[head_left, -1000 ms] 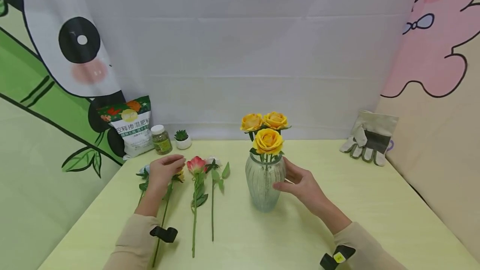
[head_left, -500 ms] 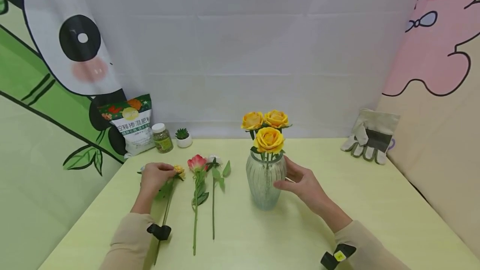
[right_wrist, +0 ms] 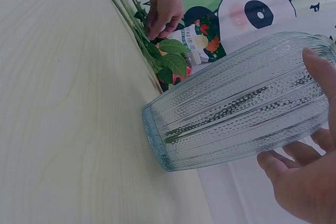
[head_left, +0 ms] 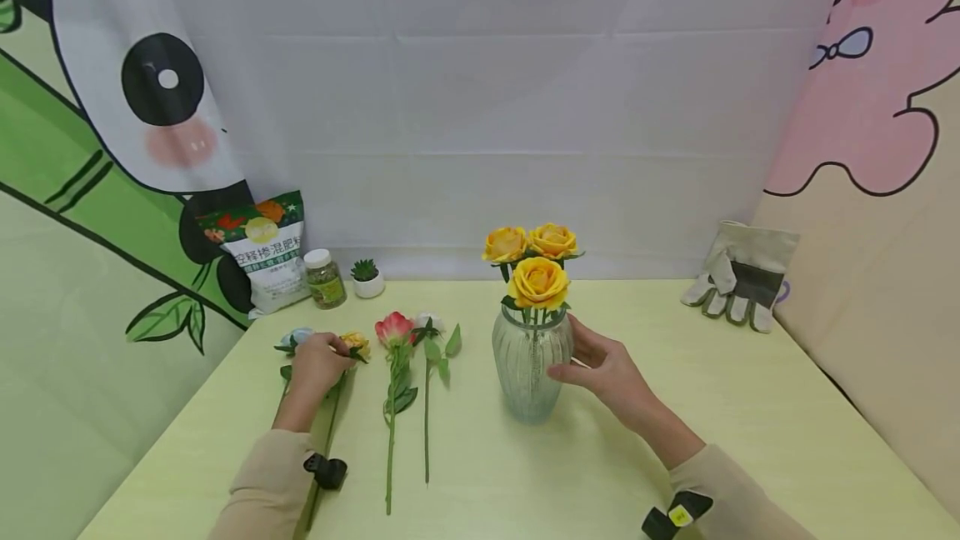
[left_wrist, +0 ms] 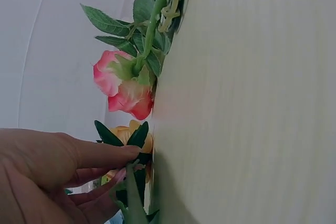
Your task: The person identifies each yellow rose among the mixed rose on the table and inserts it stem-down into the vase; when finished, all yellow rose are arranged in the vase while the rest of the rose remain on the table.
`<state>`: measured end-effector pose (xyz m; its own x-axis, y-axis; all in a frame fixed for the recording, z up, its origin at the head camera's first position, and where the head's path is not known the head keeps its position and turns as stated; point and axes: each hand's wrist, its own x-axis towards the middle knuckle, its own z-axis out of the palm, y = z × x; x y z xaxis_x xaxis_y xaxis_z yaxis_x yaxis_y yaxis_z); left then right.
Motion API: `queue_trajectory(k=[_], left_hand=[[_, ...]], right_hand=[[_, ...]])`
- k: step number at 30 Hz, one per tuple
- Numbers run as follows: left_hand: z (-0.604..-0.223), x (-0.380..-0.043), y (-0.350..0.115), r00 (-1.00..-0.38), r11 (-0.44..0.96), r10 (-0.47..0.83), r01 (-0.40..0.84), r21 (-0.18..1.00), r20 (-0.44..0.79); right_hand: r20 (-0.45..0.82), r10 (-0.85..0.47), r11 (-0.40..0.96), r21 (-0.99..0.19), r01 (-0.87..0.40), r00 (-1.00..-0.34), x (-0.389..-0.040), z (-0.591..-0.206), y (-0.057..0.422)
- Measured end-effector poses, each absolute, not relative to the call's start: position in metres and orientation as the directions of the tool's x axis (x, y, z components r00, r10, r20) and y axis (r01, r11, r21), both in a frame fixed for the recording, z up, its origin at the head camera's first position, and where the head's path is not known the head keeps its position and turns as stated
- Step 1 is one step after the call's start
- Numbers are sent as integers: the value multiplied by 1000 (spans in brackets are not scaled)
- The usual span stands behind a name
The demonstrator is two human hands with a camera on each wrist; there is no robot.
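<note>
My left hand (head_left: 318, 368) pinches a yellow rose (head_left: 356, 346) just below its bloom, as the left wrist view shows close up; the flower lies on the table. My right hand (head_left: 604, 371) holds the ribbed clear glass vase (head_left: 517, 373) by its right side, thumb in front. Upright in the vase stand three yellow roses (head_left: 538, 282), their stems visible through the glass. A blue flower (head_left: 297, 338) is partly hidden behind my left hand. To the right of that hand lie a pink-red rose (head_left: 394, 330) and a white flower (head_left: 429, 322) with green leaves.
Along the back left stand a fertilizer bag (head_left: 267, 261), a lidded jar (head_left: 325, 280) and a small potted succulent (head_left: 366, 279). Grey work gloves (head_left: 742, 277) lean at the back right of the table (head_left: 600, 473). A white cloth (head_left: 480, 107) hangs behind.
My left hand has come down and closed on the yellow rose just under its bloom. The right hand and the vase have stayed in place.
</note>
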<state>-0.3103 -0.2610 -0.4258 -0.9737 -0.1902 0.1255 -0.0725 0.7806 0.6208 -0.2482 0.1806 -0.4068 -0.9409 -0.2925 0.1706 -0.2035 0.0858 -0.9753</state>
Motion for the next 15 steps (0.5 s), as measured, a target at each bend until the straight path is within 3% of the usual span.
queue_trajectory(k=[9,15], left_hand=[[-420,-311,-274,-975,765,-201,-96,637,95],[-405,-310,-284,-968,619,-251,-168,768,-9]], right_hand=[[172,-294,93,-974,-207,-940,-248,-406,180],[181,-299,95,-971,-219,-937,-248,-407,181]])
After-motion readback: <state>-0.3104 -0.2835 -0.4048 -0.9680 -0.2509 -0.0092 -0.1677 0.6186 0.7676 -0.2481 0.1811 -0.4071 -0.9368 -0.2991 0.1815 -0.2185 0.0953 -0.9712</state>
